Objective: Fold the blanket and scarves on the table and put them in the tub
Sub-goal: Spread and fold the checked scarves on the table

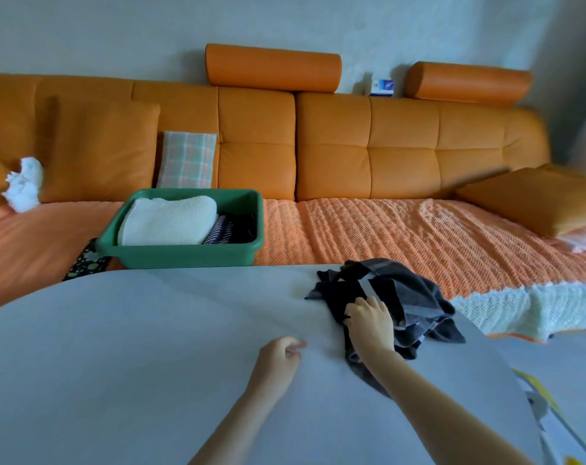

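A crumpled dark grey scarf (409, 297) with pale stripes lies near the far right edge of the white table (134, 347). My right hand (372, 322) rests on the scarf's near left part, fingers curled into the cloth. My left hand (280, 359) hovers just left of it over bare tabletop, fingers loosely curled, holding nothing. The green tub (184, 255) sits on the sofa beyond the table's far edge. Inside it lie a folded cream blanket (169, 221) and a folded striped scarf (223, 231).
An orange sofa (368, 156) with a quilted orange cover runs along the wall. A plaid cushion (187, 159) stands behind the tub. A white knitted throw (506, 310) lies right of the table. A dark spotted cloth (85, 260) hangs by the tub's left corner.
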